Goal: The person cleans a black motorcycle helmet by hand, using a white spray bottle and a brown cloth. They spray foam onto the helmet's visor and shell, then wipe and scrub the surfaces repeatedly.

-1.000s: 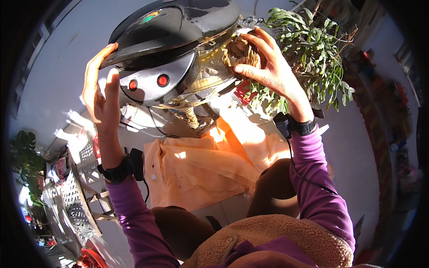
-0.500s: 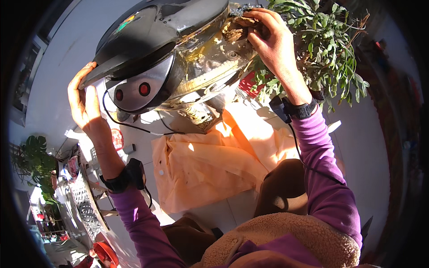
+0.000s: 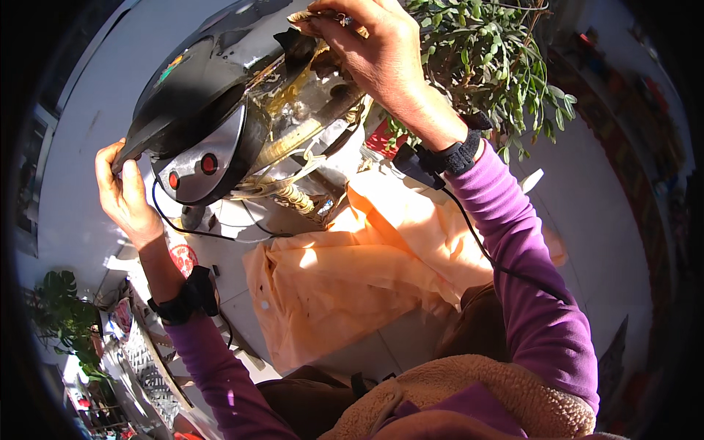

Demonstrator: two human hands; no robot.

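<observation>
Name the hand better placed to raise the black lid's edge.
Probably the left hand: its fingers and thumb hold the edge of the black lid, while the right hand pinches a brown piece.

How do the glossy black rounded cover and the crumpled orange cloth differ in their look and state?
The glossy black rounded cover looks stiff, whereas the crumpled orange cloth lies in soft folds. The left hand grips the cover's edge; the cloth is touched by neither hand. Both show bright patches of light.
</observation>
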